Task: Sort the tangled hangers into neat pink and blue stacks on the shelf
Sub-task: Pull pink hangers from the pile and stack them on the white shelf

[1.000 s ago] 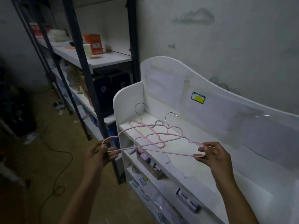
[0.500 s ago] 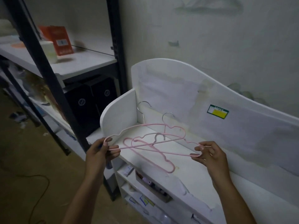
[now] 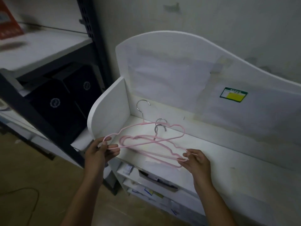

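Left hand (image 3: 99, 152) pinches the left end of a pink hanger (image 3: 151, 141); right hand (image 3: 196, 160) pinches its right end, low over the white shelf (image 3: 228, 154). More pink hangers (image 3: 156, 154) lie beneath; the green-yellow sticker (image 3: 233, 94) is farther back.

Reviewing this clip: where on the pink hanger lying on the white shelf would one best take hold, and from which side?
Judging by its pose, pinch the lying pink hanger at its looped near end, coming from the shelf's open front. It lies flat, its hook toward the back wall, and that end overhangs least under the held hanger.
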